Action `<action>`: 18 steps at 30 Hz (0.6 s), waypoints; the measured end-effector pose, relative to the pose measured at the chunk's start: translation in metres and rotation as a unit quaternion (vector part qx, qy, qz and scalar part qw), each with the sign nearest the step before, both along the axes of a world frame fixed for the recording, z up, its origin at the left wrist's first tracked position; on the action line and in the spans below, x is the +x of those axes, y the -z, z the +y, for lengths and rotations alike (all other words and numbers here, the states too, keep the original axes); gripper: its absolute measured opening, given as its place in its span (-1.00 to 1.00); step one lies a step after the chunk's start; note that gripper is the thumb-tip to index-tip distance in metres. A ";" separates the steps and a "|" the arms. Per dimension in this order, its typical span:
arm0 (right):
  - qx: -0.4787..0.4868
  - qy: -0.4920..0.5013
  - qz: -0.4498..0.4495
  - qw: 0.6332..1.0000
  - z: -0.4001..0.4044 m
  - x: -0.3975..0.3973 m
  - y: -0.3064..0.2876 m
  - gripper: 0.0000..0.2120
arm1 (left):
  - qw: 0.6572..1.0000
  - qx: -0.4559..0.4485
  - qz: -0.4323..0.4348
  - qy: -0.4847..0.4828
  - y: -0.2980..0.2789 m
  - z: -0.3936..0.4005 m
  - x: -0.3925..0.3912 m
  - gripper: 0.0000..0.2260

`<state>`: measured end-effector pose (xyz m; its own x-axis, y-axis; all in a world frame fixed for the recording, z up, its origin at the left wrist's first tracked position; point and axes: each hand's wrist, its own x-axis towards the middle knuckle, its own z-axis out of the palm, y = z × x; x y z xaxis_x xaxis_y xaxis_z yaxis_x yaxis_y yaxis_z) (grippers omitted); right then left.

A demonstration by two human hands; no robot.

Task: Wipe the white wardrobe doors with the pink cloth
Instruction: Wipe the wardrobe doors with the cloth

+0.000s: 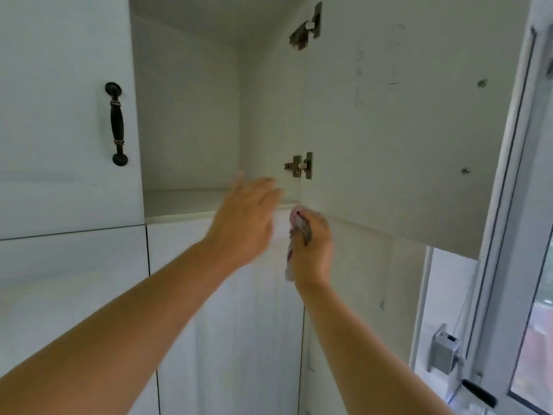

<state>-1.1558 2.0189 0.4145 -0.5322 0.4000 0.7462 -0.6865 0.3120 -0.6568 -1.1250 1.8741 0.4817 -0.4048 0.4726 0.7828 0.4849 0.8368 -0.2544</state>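
One dark turned-metal door handle (117, 124) sits at the upper left of the frame. Two silver metal hinges (300, 165) (one top centre, one mid-frame) show. Two small round screw heads (481, 83) dot the upper right. One crumpled pink cloth (294, 229) and two bare hands (245, 220) meet at the centre.

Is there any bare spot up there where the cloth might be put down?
The shelf inside the open cupboard looks bare, between the closed door and the open door. Its right end is crowded: the left hand hovers there, and the right hand grips the cloth under the lower hinge.
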 end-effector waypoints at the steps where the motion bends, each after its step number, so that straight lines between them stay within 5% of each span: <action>1: 0.032 0.007 -0.008 0.999 0.000 -0.007 -0.007 -0.63 | 0.998 -0.004 -0.012 -0.057 0.001 -0.023 -0.012 -0.49; 7: 0.258 0.120 -0.084 0.955 0.010 -0.087 -0.027 -0.54 | 0.972 -0.026 -0.035 -0.232 0.016 -0.106 -0.042 -0.57; 11: 0.236 0.109 -0.088 0.961 -0.015 -0.087 -0.018 -0.61 | 0.966 -0.048 -0.086 -0.238 0.017 -0.106 -0.045 -0.47; 14: 0.251 0.055 0.007 0.966 -0.066 -0.066 -0.006 -0.59 | 0.973 0.011 -0.118 -0.198 0.015 -0.106 -0.041 -0.40; 18: 0.344 -0.110 0.173 0.916 -0.114 -0.045 0.002 -0.54 | 0.970 0.124 -0.162 -0.133 0.006 -0.107 -0.029 -0.38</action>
